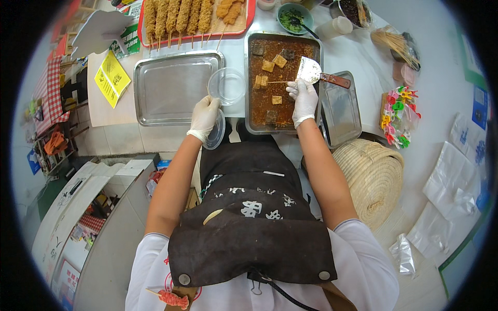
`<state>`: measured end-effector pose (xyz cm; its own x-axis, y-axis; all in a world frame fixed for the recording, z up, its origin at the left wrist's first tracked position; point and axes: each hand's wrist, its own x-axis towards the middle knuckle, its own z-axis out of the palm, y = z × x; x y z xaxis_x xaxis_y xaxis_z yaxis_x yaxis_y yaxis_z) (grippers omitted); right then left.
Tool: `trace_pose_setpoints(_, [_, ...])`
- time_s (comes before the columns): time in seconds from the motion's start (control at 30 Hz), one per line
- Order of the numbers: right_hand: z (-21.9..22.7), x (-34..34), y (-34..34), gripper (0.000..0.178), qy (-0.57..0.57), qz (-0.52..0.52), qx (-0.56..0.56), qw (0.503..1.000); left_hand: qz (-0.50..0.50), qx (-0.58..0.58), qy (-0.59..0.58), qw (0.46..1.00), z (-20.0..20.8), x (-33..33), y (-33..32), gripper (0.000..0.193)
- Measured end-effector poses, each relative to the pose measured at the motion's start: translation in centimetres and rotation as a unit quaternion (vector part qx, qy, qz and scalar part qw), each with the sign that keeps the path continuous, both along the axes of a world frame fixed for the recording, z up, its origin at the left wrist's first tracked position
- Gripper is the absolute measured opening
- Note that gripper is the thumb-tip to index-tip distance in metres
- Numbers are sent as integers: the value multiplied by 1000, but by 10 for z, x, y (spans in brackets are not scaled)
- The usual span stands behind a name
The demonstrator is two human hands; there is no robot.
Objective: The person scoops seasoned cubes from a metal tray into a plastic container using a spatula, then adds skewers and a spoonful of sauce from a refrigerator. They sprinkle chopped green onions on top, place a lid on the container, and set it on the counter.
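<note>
Clear plastic container [226, 85] gripped in left hand [204, 116]; right hand [303, 98] closed on skewer [277, 82]; yellow leaflet [112, 78] leftward.

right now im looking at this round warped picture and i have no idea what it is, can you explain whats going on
This is one picture from a wide fisheye camera worn on a person's head, looking down, so the edges bend. The two arms rising from the bottom are that person's own, in white gloves, above a dark apron.

The left hand holds a clear plastic container over an empty metal tray. The right hand holds a thin skewer over a tray of brown sauce with tofu-like cubes. A flat spatula rests across that tray's right edge.

Further back, a red tray carries breaded skewers. To the right are a metal lid, a woven basket and colourful clips.
</note>
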<state>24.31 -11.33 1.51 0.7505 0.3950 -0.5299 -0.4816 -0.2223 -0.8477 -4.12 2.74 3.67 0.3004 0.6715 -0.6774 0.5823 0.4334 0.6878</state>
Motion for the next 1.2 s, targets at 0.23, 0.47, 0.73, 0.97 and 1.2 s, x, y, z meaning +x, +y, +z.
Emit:
trace_pose_setpoints(0.23, [14,22,-3,18,-16,-64,35,997,-9,-66,-27,997,-21,-17,-34,31])
trace_pose_setpoints(0.47, [40,24,25,19,-314,58,28,947,14,-105,-48,993,-16,6,-46,39])
trace_pose_setpoints(0.73, [30,-1,45,14,-533,217,-48,817,50,-163,-59,984,-25,30,-41,42])
trace_pose_setpoints(0.97, [9,37,32,19,-105,-25,-7,994,48,-181,-83,979,-24,46,-42,43])
trace_pose_setpoints(1.2, [30,53,12,22,-136,-86,2,987,1,-173,-74,982,-23,53,-37,42])
